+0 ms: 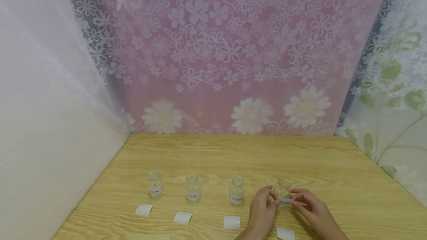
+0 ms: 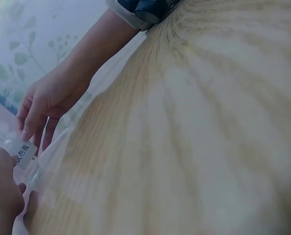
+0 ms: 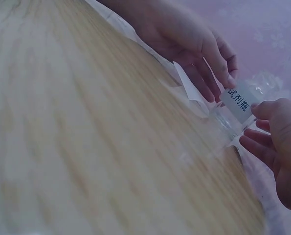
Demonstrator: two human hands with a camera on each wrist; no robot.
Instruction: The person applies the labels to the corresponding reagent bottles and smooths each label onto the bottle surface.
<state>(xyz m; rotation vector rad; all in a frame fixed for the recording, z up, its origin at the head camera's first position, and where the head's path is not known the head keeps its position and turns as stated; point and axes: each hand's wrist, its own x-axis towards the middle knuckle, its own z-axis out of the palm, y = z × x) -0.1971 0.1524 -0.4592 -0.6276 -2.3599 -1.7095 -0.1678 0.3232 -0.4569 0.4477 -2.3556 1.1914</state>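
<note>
A small clear glass bottle (image 1: 284,183) stands on the table between the two hands, a white label (image 1: 284,202) with printed black characters across its lower front. My left hand (image 1: 263,208) pinches the left end of this label with the thumb. At the other end, my right hand (image 1: 311,206) holds it between thumb and fingers. In the right wrist view the label (image 3: 237,104) lies against the bottle's side, its characters facing out. The left wrist view shows the label (image 2: 24,154) between both hands; much of the bottle is hidden there.
Three similar labelled bottles stand in a row to the left: one nearest (image 1: 236,192), one in the middle (image 1: 192,189), one farthest (image 1: 155,185). Several curled white paper pieces, including one (image 1: 231,222), lie in front. Floral curtains surround the wood-grain table (image 1: 217,155).
</note>
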